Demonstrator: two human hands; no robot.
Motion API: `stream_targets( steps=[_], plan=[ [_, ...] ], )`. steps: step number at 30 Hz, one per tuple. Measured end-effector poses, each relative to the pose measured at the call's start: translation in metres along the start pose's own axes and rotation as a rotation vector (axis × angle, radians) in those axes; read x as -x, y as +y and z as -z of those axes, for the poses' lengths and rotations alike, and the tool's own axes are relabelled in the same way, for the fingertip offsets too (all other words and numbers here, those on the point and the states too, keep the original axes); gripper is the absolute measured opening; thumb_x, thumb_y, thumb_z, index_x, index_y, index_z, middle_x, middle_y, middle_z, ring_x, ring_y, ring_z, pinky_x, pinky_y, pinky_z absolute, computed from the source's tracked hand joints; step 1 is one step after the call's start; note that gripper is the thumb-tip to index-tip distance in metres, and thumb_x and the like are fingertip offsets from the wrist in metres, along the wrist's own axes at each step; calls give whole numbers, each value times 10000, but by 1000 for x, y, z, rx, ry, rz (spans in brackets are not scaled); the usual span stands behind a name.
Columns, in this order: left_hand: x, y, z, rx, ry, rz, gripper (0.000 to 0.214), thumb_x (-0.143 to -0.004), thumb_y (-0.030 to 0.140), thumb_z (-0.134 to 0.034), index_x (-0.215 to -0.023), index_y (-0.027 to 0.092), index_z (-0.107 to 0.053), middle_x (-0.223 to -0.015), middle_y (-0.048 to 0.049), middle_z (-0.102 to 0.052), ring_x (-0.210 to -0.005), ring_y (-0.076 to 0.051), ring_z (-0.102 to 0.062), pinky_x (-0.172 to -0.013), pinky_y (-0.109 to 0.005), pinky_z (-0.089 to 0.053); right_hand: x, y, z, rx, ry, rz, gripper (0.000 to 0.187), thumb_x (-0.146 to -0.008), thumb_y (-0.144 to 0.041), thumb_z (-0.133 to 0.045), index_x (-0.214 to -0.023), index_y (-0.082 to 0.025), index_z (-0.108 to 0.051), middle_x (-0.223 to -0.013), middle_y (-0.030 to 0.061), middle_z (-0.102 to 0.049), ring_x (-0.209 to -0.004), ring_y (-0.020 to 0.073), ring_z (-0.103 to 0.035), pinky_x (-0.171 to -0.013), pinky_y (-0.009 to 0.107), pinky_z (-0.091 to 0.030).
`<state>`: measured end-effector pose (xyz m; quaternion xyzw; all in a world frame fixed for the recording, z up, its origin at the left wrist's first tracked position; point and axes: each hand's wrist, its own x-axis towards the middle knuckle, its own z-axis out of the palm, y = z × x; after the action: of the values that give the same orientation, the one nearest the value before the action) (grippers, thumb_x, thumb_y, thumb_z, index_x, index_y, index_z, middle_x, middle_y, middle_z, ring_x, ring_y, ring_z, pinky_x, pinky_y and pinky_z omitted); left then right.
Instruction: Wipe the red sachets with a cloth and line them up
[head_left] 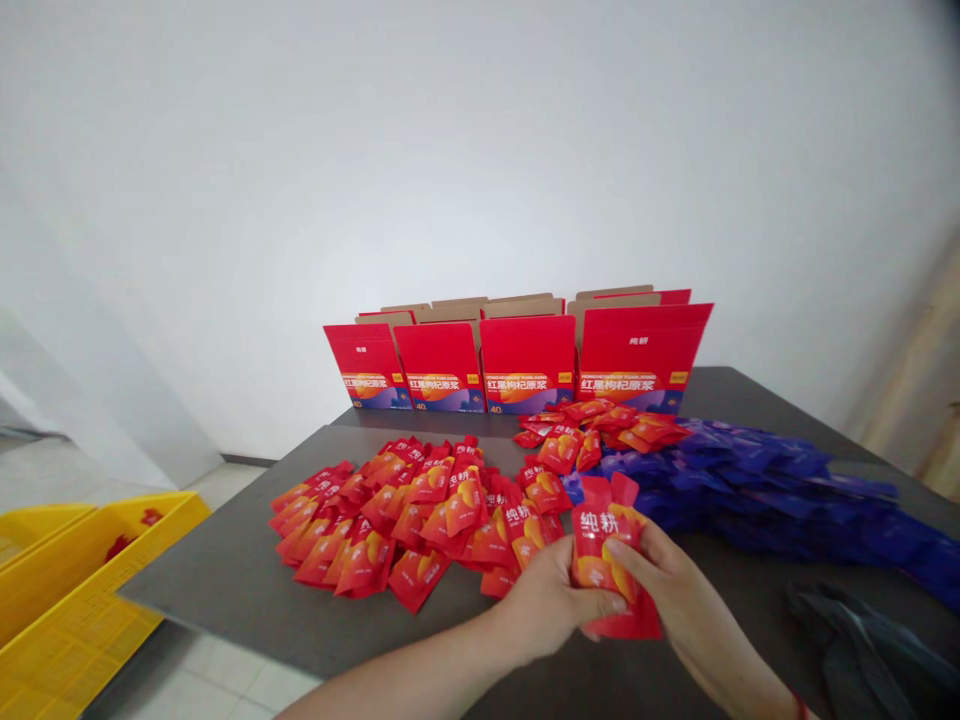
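Note:
Both hands hold a small stack of red sachets (609,540) above the near edge of a dark table (225,580). My left hand (551,605) grips the stack from the left and below, thumb on its lower front. My right hand (675,590) closes on it from the right, fingers across the front. A big heap of red sachets (397,515) lies just left of my hands. A smaller red pile (600,425) sits further back.
Several open red cartons (525,365) stand in a row at the table's far edge against a white wall. Blue sachets (750,480) spread over the right side. A dark bag (862,650) lies at the near right. Yellow crates (82,580) sit on the floor at left.

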<state>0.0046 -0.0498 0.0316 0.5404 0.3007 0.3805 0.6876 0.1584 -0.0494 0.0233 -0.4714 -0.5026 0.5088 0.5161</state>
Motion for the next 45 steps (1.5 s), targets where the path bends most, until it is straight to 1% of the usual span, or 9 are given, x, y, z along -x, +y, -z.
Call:
stream_targets(
  steps=[8,13,17,20,26,32,38,41,45],
  plan=[
    [10,-2,3,-4,57,54,547,-681,353,-763,-1123,121,-538,-853,-29,-618,-612,-88,-555,-496,-170,-469,7,-3,-6,95,43,-22,390,-798,-489,-534,-1058,-208,-605,-1013,63,-707,-851,242,-665,-755,356,-524],
    [9,-3,0,-68,108,47,480,-712,365,-734,-1090,132,-552,-822,-8,-594,-582,-75,-539,-436,-145,-453,8,4,-14,202,120,91,480,-726,-423,-606,-1155,-214,-551,-1102,61,-682,-1007,241,-632,-864,354,-491],
    [8,-4,-1,-75,112,76,494,-701,358,-744,-1100,135,-555,-834,-6,-592,-581,-75,-546,-421,-141,-456,8,1,-18,324,195,90,372,-742,-439,-571,-1039,-217,-598,-958,37,-708,-879,231,-655,-792,335,-495],
    [10,-5,-2,-31,123,99,534,-679,358,-762,-1114,134,-547,-839,-11,-600,-583,-78,-556,-411,-134,-455,6,0,-16,307,223,51,331,-778,-509,-521,-901,-224,-636,-819,25,-711,-753,218,-650,-692,308,-488],
    [15,-8,-3,41,101,117,582,-659,378,-776,-1126,125,-536,-877,-43,-624,-598,-93,-585,-398,-130,-454,3,5,-7,88,235,-144,546,-839,-645,-320,-758,-206,-633,-711,60,-705,-605,222,-638,-552,332,-484],
    [10,-7,-2,-43,137,116,529,-661,375,-768,-1073,124,-549,-797,-18,-614,-551,-80,-562,-404,-133,-435,3,4,-9,177,205,-11,395,-652,-461,-682,-971,-233,-633,-895,16,-720,-832,232,-660,-755,325,-494],
    [12,-6,-1,-145,117,102,470,-711,406,-717,-1035,132,-514,-719,-8,-619,-526,-93,-570,-410,-146,-415,-1,7,-12,53,269,-103,411,-787,-585,-504,-934,-216,-607,-738,29,-709,-595,213,-639,-569,342,-503],
    [20,9,17,-255,125,76,374,-812,475,-586,-974,147,-506,-647,11,-594,-487,-92,-545,-414,-158,-398,-3,4,-2,-61,330,-116,477,-808,-602,-445,-1084,-226,-547,-844,53,-728,-635,220,-669,-583,358,-533],
    [29,52,76,-649,376,44,310,-875,468,-482,-956,169,-483,-612,39,-565,-453,-102,-509,-441,-194,-392,-4,11,21,-121,369,-231,488,-752,-581,-546,-1112,-252,-549,-840,76,-735,-670,254,-692,-596,387,-559]
  ],
)
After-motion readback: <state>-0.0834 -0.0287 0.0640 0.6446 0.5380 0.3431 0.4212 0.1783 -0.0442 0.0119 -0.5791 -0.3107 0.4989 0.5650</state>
